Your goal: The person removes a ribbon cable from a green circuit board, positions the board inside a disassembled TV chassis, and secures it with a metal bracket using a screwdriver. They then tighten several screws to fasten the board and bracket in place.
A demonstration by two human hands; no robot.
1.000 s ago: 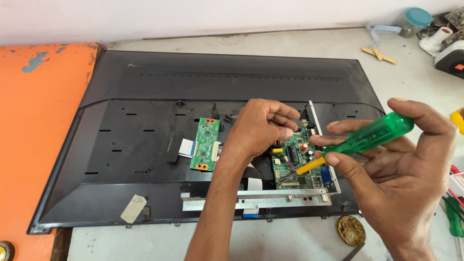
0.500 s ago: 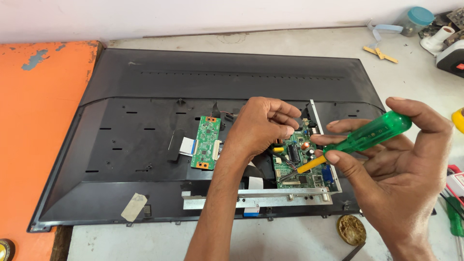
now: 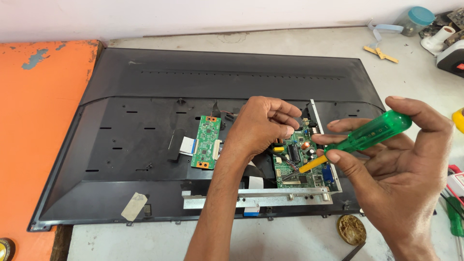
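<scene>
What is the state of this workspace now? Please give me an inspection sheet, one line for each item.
Surface: pale worktop, with an orange panel at the left.
Job's things: black television back lying flat; small green board; main green board above a metal bracket.
Clutter: round tin at the front edge; jar with teal lid, white roll and yellow sticks at the far right.
Grippers: left hand curled over the main board; right hand holds a green screwdriver, tip on the main board.
Cables: white flat ribbon beside the small board.
Surroundings: white wall behind.
</scene>
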